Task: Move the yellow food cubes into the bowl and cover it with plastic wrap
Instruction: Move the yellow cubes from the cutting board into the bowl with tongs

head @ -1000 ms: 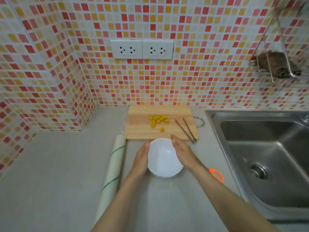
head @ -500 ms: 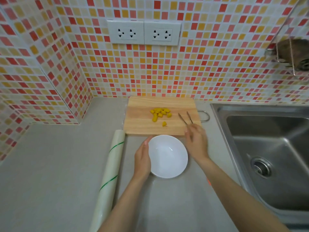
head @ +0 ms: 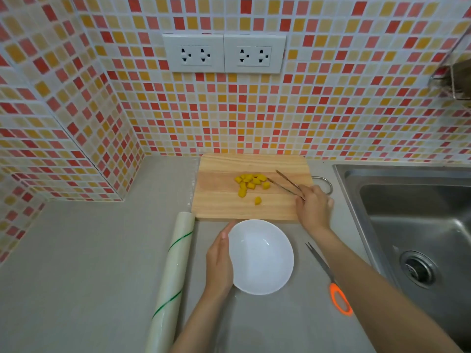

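The right hand (head: 314, 208) is gripping a pair of tongs (head: 285, 184) at their near end, the long axis running up-left, tips spread and pointing at the yellow food cubes (head: 251, 183) piled mid-way on the wooden cutting board (head: 219, 197). The left hand (head: 219, 261) is lying flat, fingers extended, against the left side of the empty white bowl (head: 261, 256) sitting on the surface (head: 76, 250) just before the board. The plastic wrap roll (head: 172, 276) is lying lengthwise, left of the bowl.

- Light is bright, soft and even, with weak shadows only.
- A small glare spot lies inside the white bowl (head: 261, 256).
- Tile lines bend at the edges; the right corner is blurred.
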Motion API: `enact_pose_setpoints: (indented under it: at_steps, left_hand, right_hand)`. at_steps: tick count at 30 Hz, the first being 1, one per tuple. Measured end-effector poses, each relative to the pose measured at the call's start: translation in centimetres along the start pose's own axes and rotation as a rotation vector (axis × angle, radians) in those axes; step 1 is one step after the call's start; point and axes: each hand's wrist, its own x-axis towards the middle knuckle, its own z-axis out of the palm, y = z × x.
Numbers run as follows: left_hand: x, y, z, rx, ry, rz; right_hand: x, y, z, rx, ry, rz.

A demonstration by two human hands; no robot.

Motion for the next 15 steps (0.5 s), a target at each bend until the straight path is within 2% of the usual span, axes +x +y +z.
enact_pose_setpoints:
  at_steps: [8,15]
  left_hand:
    - [-0.1,-0.2,-0.1,0.015,0.029,-0.027]
    - [-0.1,0.0,-0.1,0.028,0.025,-0.038]
  right_hand:
    - [3.5,-2.0,1.4,-0.061,-0.177,-0.037]
    - [3.6,-1.5,1.8,0.073,-0.120,-0.044]
